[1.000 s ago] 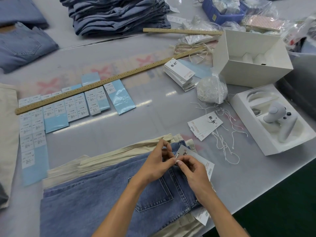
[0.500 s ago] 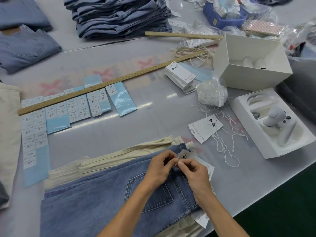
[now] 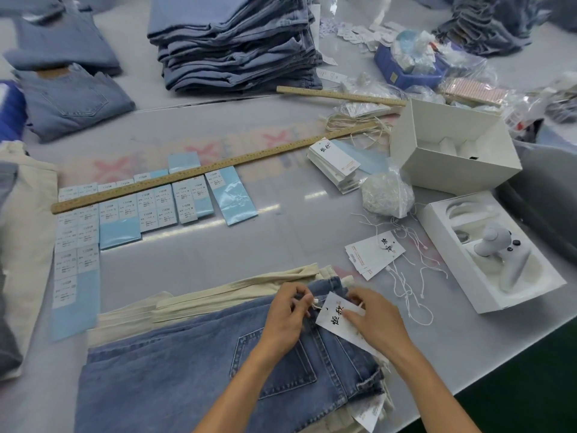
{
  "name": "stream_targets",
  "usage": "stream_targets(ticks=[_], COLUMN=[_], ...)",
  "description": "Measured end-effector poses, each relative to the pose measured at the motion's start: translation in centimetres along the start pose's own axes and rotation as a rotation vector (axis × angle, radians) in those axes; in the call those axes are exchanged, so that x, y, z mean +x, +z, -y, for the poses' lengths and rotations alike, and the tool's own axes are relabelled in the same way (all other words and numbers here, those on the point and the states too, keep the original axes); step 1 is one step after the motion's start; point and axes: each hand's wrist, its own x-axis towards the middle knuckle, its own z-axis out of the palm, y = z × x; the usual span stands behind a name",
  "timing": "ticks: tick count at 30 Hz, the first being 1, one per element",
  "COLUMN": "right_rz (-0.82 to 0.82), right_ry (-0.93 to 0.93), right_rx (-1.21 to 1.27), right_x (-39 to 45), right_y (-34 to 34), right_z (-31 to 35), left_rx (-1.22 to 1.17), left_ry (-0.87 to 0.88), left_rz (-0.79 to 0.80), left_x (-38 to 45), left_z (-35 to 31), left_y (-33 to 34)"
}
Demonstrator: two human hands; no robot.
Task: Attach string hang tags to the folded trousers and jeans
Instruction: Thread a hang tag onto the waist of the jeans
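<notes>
My left hand [image 3: 288, 314] pinches the thin white string [image 3: 316, 304] at the folded blue denim jeans' [image 3: 199, 370] waistband; right hand [image 3: 374, 320] presses flat on the white card hang tag [image 3: 335, 317], steadying it for fastening.

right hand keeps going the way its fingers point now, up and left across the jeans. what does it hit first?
Most likely the left hand. The right hand rests on the hang tag and its fingers point toward the string knot that the left fingers pinch. Depth is unclear.
</notes>
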Motion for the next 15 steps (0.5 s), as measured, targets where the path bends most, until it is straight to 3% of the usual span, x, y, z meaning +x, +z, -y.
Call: stream_targets(ticks=[3, 7, 10, 12, 15], right_rz=[-0.025, -0.018, 0.008, 0.010, 0.084], right_ry=[0.030, 0.176, 0.365, 0.484, 0.542], right_rx=[0.099, 0.789, 1.147, 1.244, 1.172], right_x=[-0.4, -1.7, -3.3, -4.5, -6.6], right_y=[-1.5, -2.4, 0.0, 2.7, 6.7], right_z=[-0.3, 1.8, 4.0, 5.1, 6.5], left_rx=[-0.084, -0.102, -0.225, -0.349, -0.196], left_ry=[-0.015, -0.103, -0.245, -0.337, -0.370], left_rz=[-0.025, 0.014, 0.049, 0.070, 0.112], left_x=[-1.1, -3.6, -5.1, -5.6, -6.5], left_z=[-0.1, -0.1, -0.3, -0.3, 0.3], left_y=[-0.1, 0.6, 0.5, -0.5, -3.9])
